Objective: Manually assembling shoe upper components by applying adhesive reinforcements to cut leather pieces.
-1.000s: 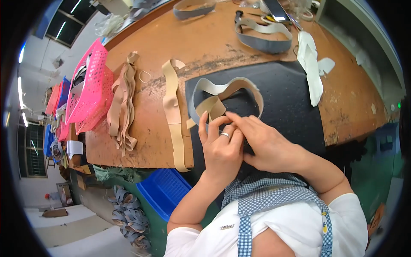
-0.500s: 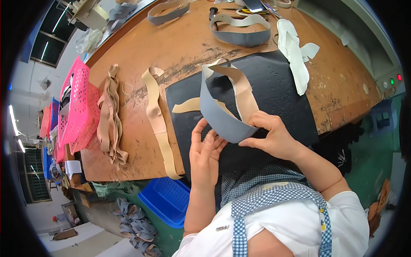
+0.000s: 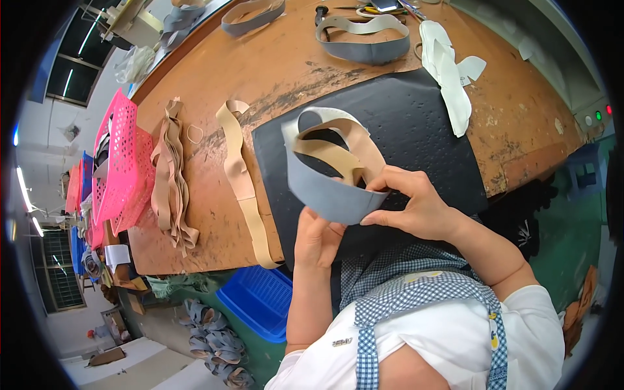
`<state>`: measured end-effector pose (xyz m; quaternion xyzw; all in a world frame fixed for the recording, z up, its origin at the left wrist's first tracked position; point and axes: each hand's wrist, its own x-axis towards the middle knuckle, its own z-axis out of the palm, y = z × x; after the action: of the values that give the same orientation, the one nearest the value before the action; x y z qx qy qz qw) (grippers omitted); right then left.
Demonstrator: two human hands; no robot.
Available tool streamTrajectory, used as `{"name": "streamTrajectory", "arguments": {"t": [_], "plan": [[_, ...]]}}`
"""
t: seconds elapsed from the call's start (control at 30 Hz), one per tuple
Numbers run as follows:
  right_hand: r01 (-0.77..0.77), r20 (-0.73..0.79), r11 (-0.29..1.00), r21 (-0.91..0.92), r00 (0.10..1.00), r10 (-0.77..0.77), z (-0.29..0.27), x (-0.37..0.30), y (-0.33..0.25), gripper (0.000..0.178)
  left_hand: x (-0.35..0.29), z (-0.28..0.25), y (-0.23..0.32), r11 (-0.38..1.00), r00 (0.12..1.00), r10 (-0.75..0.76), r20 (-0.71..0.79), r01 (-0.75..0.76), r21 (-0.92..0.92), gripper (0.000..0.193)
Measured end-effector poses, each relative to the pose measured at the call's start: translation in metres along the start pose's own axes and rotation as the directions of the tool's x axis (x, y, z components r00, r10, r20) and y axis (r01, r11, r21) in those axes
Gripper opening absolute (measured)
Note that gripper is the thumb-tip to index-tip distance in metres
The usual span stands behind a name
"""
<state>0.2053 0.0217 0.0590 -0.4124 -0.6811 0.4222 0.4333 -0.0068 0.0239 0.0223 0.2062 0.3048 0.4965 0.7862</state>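
Observation:
A blue-grey band (image 3: 335, 198) with a tan lining is curved into a loop and held up over the black mat (image 3: 429, 123). My right hand (image 3: 413, 205) is closed on its right part, thumb outside and fingers on the inner side. At the lower front edge, my left hand (image 3: 316, 239) has its fingers bent against the band; some fingertips are hidden beneath it. Within the loop's opening shows a beige strip (image 3: 331, 156); I cannot tell whether it is attached. Left of the mat lies another long beige strip (image 3: 240, 175).
A bundle of tan strips (image 3: 170, 182) and a pink basket (image 3: 120, 169) are at the left of the table. Farther back stand more grey bands (image 3: 364, 49), near scissors and tools. White pattern pieces (image 3: 448, 78) overlap the mat's right corner. A blue basket (image 3: 257, 299) sits below the table edge.
The band has tipped and shifted slightly left and toward me. More of the beige strip now shows inside the loop. My left hand's fingers, spread before, have drawn in under the band's edge.

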Motion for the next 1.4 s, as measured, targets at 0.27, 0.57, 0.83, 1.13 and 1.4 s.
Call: {"name": "streamTrajectory", "arguments": {"t": [0.27, 0.57, 0.83, 1.13, 1.4], "plan": [[-0.061, 0.006, 0.992, 0.110, 0.998, 0.061, 0.007, 0.003, -0.001, 0.043, -0.012, -0.010, 0.007, 0.987, 0.991, 0.117, 0.065, -0.123, 0.106, 0.044], [-0.120, 0.092, 0.986, 0.114, 0.990, 0.109, 0.008, 0.003, -0.009, 0.050, -0.026, -0.021, 0.019, 0.910, 0.997, 0.076, -0.019, -0.061, 0.409, 0.056], [-0.197, 0.151, 0.977, 0.080, 0.971, 0.183, 0.010, -0.002, -0.006, 0.033, -0.038, -0.024, 0.024, 0.915, 0.949, 0.163, 0.270, -0.248, 0.318, 0.057], [-0.131, 0.128, 0.990, 0.053, 0.984, 0.123, 0.022, -0.003, -0.006, 0.026, -0.033, -0.005, 0.022, 0.926, 0.977, 0.215, 0.003, -0.205, 0.316, 0.026], [-0.089, 0.044, 0.996, 0.005, 0.995, 0.089, 0.028, -0.003, -0.002, 0.020, -0.034, -0.001, 0.021, 0.904, 0.967, 0.250, -0.055, -0.213, 0.370, 0.022]]}}
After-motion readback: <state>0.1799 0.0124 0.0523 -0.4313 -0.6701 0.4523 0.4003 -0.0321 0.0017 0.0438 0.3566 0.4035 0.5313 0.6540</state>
